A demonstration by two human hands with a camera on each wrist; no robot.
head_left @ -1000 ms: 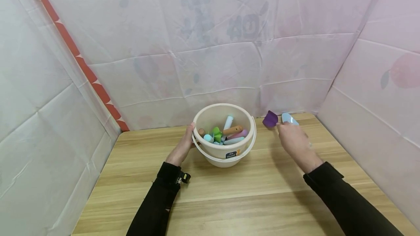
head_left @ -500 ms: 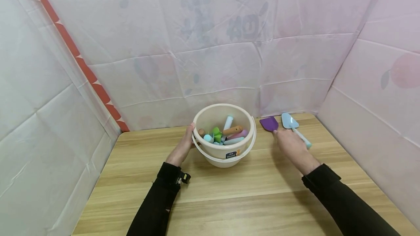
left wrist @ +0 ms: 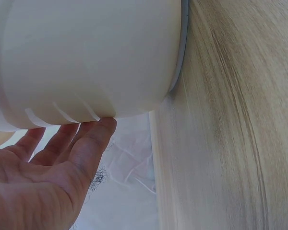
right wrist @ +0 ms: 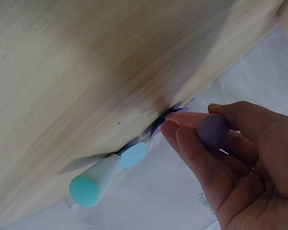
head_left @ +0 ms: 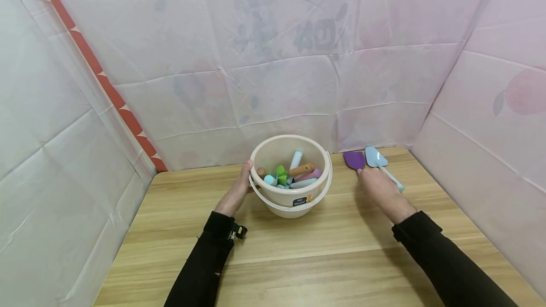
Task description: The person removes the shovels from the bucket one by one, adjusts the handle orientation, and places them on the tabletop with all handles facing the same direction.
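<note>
From the head camera I see my left hand (head_left: 236, 192) laid flat against the side of the white bucket (head_left: 291, 201), fingers straight along the wall near the rim; I read that as bracing it so it does not slide on the bench (head_left: 298, 255). Inside the bucket lie several toy pieces (head_left: 290, 175), green, pink, pale blue and wood-coloured, piled loosely. My right hand (head_left: 375, 185) is well to the right of the bucket, over the handle of the purple spatula (head_left: 354, 160), whose blade rests flat on the bench near the back edge. Just beside it lies the light-blue spatula (head_left: 377, 158), set down parallel, so the two line up.

The left wrist camera confirms it: the palm is open, the fingers (left wrist: 89, 139) extended and touching the bucket's (left wrist: 86, 57) lower wall, nothing curled round it. The bucket's swing handle hangs down by the base.

The right wrist camera looks along the bench from below the hand. Here my fingers (right wrist: 197, 153) and thumb curl round the purple spatula's rounded handle end (right wrist: 213, 130), pinching it, with the blade still down on the wood. The light-blue spatula's handle (right wrist: 98, 179) lies free on the bench, close by but untouched.
</note>
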